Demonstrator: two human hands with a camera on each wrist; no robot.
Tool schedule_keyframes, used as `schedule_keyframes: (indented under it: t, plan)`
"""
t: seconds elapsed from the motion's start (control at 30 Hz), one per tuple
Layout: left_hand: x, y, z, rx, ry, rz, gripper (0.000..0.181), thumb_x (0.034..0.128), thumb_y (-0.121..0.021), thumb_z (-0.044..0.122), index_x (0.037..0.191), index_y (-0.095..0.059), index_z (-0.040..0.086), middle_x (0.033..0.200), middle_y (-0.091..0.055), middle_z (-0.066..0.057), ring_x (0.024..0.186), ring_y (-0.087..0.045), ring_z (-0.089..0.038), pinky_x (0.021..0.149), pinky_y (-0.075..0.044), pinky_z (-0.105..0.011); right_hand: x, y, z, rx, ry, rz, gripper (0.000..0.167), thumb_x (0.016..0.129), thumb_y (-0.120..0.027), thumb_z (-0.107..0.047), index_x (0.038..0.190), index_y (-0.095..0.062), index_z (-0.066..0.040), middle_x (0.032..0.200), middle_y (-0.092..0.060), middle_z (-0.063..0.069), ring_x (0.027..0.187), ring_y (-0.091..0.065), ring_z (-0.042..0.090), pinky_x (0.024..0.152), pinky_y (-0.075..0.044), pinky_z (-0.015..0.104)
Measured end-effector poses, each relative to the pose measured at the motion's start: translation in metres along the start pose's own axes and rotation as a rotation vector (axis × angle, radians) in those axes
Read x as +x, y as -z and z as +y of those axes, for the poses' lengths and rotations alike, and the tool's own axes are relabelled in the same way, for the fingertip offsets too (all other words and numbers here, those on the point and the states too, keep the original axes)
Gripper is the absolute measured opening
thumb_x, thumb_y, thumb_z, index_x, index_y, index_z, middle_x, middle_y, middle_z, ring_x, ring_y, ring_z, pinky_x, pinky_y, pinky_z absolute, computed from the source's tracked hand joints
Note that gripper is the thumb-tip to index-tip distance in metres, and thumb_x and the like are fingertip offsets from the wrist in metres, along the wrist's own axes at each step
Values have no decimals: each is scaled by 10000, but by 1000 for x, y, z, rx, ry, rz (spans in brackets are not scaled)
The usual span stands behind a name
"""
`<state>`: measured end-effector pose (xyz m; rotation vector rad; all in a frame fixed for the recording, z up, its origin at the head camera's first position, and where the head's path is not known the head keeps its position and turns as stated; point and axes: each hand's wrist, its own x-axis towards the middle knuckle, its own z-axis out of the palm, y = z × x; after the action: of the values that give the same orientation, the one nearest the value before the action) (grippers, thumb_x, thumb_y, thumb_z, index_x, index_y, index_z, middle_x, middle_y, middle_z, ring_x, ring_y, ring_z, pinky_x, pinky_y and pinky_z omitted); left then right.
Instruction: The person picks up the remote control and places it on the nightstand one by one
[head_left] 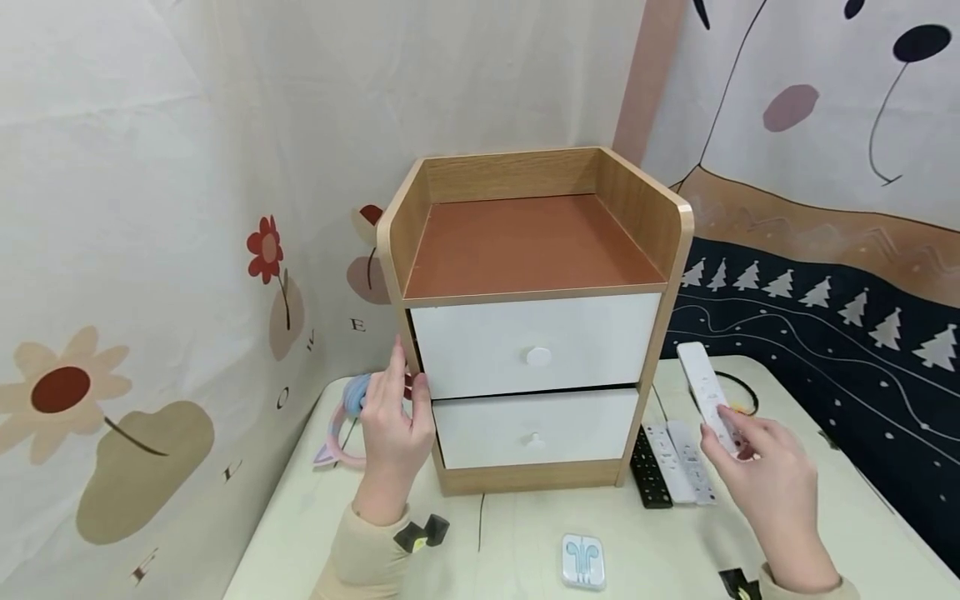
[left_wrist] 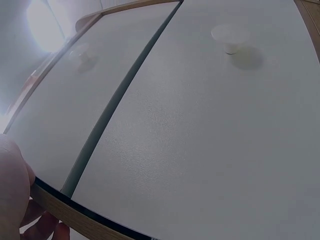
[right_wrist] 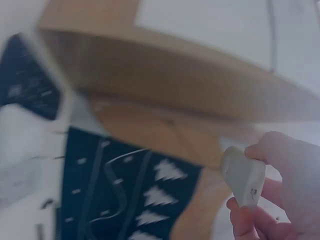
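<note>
In the head view, a small wooden drawer cabinet [head_left: 528,477] with two white drawer fronts stands on the table. My left hand [head_left: 396,425] rests on the cabinet's left front edge, fingers extended along the side and thumb near the front. The left wrist view shows fingertips [left_wrist: 42,227] beyond the wooden edge [left_wrist: 80,220]. To the right of the cabinet, my right hand [head_left: 772,475] holds a white remote control [head_left: 705,383] above the table, thumb and fingers at its lower end. The remote's end [right_wrist: 245,175] shows in the right wrist view.
A black remote [head_left: 649,475] and two white strip-shaped things, one a remote-like piece [head_left: 670,467], lie right of the cabinet. Cased earphones [head_left: 582,561] are in front. A pink headband [head_left: 347,454] with blue trim lies left. A dark cord loop [head_left: 752,398] lies behind the right hand.
</note>
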<state>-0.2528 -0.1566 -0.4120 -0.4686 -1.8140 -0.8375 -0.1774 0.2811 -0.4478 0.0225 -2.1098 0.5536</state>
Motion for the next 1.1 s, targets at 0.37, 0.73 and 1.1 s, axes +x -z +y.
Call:
schedule_keyframes:
  t: [0.37, 0.73, 1.1]
  plan:
    - [2, -2, 0, 0, 4, 12, 585, 1019, -645, -1, 1585, -518, -73, 856, -679, -185, 850, -592, -349, 762, -464, -367, 58, 26, -59, 146, 77, 201, 339, 868, -846, -205, 1140, -851, -3, 928, -800, 241, 901, -429, -255, 740, -297, -2]
    - [2, -5, 1, -2, 14, 19, 584, 1021, -643, 7, 1587, -518, -69, 839, -670, -185, 857, -598, -349, 762, -471, -377, 109, 43, -119, 372, 78, 492, 285, 865, -870, -172, 1072, -863, 24, 1130, -818, 280, 1036, -619, -114, 828, -474, 62]
    - [3, -4, 2, -8, 10, 15, 579, 1027, -644, 14, 1584, -516, -79, 838, -674, -193, 847, -592, -352, 753, -473, -372, 132, 21, -170, 430, 409, 324, 251, 814, -886, -133, 1027, -871, -2, 1074, -835, 226, 800, -649, 382, 818, -440, 31]
